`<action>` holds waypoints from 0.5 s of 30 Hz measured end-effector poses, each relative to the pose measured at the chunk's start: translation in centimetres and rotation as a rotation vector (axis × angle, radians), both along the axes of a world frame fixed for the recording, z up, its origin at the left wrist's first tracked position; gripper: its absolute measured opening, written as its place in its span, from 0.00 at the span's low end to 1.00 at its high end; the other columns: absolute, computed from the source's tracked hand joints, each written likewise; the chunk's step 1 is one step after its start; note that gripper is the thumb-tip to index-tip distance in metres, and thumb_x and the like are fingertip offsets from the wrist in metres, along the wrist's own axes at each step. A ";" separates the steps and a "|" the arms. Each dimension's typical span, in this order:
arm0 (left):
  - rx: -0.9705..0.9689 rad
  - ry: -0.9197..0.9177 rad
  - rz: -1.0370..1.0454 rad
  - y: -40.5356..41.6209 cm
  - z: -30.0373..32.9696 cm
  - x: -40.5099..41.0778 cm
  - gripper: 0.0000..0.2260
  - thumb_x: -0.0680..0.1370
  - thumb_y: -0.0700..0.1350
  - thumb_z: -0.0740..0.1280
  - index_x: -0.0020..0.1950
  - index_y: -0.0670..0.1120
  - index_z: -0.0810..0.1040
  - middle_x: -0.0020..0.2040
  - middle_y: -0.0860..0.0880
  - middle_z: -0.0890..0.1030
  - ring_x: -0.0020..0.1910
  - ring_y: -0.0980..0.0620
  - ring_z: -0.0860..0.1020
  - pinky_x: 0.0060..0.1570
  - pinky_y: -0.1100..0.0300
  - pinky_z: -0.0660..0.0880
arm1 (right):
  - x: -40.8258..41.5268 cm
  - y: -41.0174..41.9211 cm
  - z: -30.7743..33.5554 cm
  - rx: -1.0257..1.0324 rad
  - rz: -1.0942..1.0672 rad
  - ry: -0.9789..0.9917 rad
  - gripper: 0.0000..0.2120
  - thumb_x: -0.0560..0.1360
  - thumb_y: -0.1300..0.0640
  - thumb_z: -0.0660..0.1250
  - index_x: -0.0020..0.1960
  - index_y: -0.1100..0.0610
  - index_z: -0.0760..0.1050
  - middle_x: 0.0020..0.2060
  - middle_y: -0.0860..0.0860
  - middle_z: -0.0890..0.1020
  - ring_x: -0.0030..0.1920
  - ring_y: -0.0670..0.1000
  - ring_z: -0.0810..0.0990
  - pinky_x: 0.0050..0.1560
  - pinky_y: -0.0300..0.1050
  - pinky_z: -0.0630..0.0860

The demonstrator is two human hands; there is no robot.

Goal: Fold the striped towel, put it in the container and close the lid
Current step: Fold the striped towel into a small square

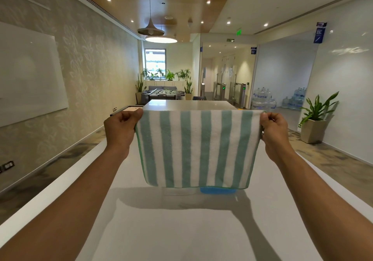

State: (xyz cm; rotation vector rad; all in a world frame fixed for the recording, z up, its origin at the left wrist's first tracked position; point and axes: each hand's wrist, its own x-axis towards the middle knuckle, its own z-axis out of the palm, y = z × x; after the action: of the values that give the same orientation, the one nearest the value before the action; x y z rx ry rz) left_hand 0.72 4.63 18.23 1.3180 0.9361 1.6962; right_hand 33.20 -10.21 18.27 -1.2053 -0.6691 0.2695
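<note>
The striped towel (198, 148), white with pale green stripes, hangs in the air above the white table (181, 230), stretched flat between both hands. My left hand (122, 126) pinches its upper left corner and my right hand (272, 127) pinches its upper right corner. Just under the towel's lower edge a clear container (177, 191) peeks out, with a blue lid (218, 190) beside it on the right. The towel hides most of both.
The long white table runs away from me, with floor on both sides. A potted plant (314, 119) stands at the right wall, water bottles (262, 99) behind it, and a whiteboard (30, 73) hangs on the left wall.
</note>
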 end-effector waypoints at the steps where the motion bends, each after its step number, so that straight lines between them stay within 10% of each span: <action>1: 0.031 0.018 0.010 -0.2 -0.1 0.0 0.08 0.71 0.46 0.76 0.35 0.51 0.80 0.31 0.57 0.82 0.33 0.57 0.77 0.45 0.54 0.79 | 0.0 0.0 0.0 -0.007 -0.001 0.003 0.06 0.81 0.55 0.61 0.45 0.52 0.71 0.41 0.49 0.76 0.43 0.49 0.74 0.52 0.54 0.76; 11: 0.290 0.052 0.194 -1.4 -0.7 0.3 0.08 0.78 0.46 0.67 0.49 0.44 0.70 0.40 0.58 0.72 0.41 0.60 0.71 0.40 0.78 0.67 | -1.1 -1.3 0.8 0.017 0.120 -0.024 0.06 0.81 0.53 0.61 0.52 0.55 0.72 0.44 0.51 0.78 0.44 0.51 0.77 0.45 0.48 0.77; 15: 0.273 -0.013 0.056 -1.6 -0.4 -0.6 0.05 0.79 0.49 0.66 0.47 0.52 0.70 0.41 0.52 0.74 0.38 0.58 0.73 0.40 0.67 0.71 | -1.1 -4.2 1.3 0.131 0.502 0.012 0.09 0.81 0.54 0.57 0.53 0.55 0.75 0.39 0.50 0.84 0.36 0.48 0.82 0.35 0.42 0.81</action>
State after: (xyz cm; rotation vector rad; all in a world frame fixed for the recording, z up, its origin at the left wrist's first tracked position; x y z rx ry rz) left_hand 0.10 3.08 17.82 1.4654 0.7591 1.9258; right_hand 32.09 -14.43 19.58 -0.8961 -0.9600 0.6401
